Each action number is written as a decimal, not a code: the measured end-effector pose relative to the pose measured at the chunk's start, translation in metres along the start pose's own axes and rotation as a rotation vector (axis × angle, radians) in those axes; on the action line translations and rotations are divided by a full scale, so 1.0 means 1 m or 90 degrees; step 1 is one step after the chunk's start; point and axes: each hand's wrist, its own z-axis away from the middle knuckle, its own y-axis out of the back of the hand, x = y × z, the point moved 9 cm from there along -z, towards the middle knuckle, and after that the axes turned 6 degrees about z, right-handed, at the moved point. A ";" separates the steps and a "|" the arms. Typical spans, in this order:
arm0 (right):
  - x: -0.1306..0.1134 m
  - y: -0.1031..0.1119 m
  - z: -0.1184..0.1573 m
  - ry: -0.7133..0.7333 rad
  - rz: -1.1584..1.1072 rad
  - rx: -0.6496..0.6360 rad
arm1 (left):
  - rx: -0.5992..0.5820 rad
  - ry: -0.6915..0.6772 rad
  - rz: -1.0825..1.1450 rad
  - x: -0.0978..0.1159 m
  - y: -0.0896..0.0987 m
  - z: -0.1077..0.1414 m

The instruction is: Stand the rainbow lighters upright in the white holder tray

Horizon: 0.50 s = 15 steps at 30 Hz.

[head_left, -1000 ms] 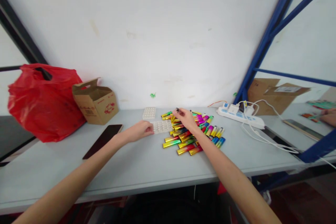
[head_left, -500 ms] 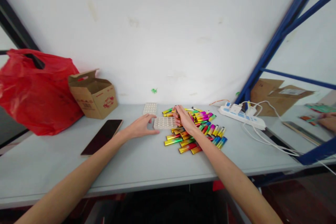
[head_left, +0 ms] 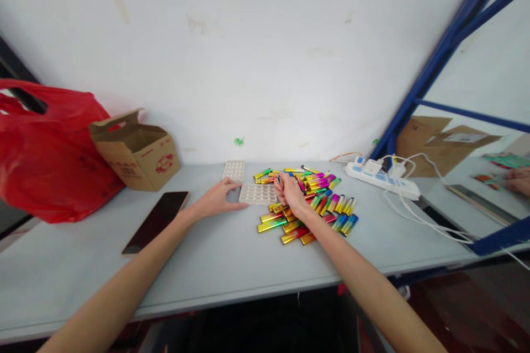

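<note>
My left hand point(head_left: 217, 197) curves around the left end of a white tray point(head_left: 259, 194) with rows of round holes, thumb at its near edge and fingertips at its far corner. At the tray's right end, my right hand point(head_left: 290, 193) is closed around a lighter point(head_left: 278, 180); only its dark, shiny tip shows. Beneath and around that hand spreads a loose pile of shiny lighters point(head_left: 293, 236) in gold, red, green, blue and purple. A second white holed tray point(head_left: 234, 170) lies just behind the first.
A dark phone point(head_left: 157, 222) lies left of my forearm. Farther left stand an open cardboard box point(head_left: 141, 157) and a red plastic bag point(head_left: 53, 154). At right are a white power strip point(head_left: 383, 181) with cables and a blue metal frame point(head_left: 430, 71). Another person's hand point(head_left: 519, 179) shows beyond it.
My right hand has turned and its fingers have curled in, with the lighter's tip now showing. My left hand stays at the tray. The whole view has shifted slightly.
</note>
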 end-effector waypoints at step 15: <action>-0.030 -0.017 0.003 0.255 0.198 -0.068 | 0.036 -0.032 -0.022 0.017 -0.004 0.012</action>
